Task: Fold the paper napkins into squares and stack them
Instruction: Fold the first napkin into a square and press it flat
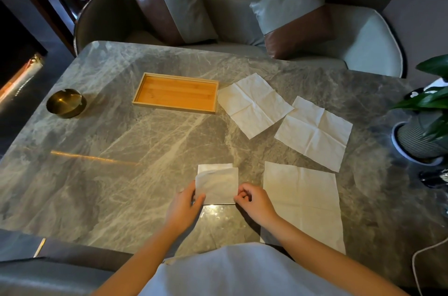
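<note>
A white paper napkin [217,181] lies folded small on the marble table [121,150] just in front of me, its upper layer slightly askew over the lower one. My left hand [185,203] pinches its near left corner. My right hand [254,202] pinches its near right corner. Three unfolded napkins lie flat to the right: one [301,201] beside my right hand, one [314,132] farther right, one [254,104] next to the wooden tray [175,109].
A brass ashtray [66,103] sits at the left of the table. A potted plant [421,135] stands at the right edge, with a white cable [417,261] below it. A cushioned bench with two pillows lies beyond the far edge.
</note>
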Demonstrator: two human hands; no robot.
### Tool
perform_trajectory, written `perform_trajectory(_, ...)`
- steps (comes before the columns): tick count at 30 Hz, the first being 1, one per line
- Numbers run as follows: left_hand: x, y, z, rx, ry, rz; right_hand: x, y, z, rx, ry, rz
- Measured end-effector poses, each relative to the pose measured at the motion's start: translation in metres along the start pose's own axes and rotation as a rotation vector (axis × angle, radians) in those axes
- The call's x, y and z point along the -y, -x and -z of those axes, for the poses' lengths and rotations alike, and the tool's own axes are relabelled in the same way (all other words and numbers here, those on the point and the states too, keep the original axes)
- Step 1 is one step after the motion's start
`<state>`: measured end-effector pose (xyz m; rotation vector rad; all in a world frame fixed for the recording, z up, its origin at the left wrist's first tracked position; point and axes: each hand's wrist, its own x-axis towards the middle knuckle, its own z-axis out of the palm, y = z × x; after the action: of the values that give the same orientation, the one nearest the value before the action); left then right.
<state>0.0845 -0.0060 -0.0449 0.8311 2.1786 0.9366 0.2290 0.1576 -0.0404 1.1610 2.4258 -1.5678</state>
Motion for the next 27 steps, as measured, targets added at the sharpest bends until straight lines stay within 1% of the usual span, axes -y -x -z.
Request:
perform_trajectory(5,0.001,-0.001,0.0,-0.004,0.008,0.098,-0.002,-0.001,-0.006,-0.026,0.009,-0.05)
perform_trajectory(8,0.004,-0.002,-0.002,-0.014,-0.006,0.118,-0.002,-0.001,-0.006,-0.049,-0.001,-0.085)
perform_trajectory(11,0.005,-0.003,-0.003,-0.032,-0.011,0.133,0.0,0.0,-0.006,-0.032,-0.042,-0.113)
perform_trajectory(14,0.005,-0.004,-0.005,-0.03,-0.005,0.14,0.0,0.002,-0.007,0.004,-0.028,-0.124)
perform_trajectory(21,0.002,-0.001,-0.003,-0.026,0.039,0.126,-0.001,0.004,-0.011,-0.008,0.126,-0.102)
perform_trajectory(27,0.0,0.002,-0.004,0.015,0.031,0.095,-0.003,0.007,-0.013,-0.012,0.154,-0.058)
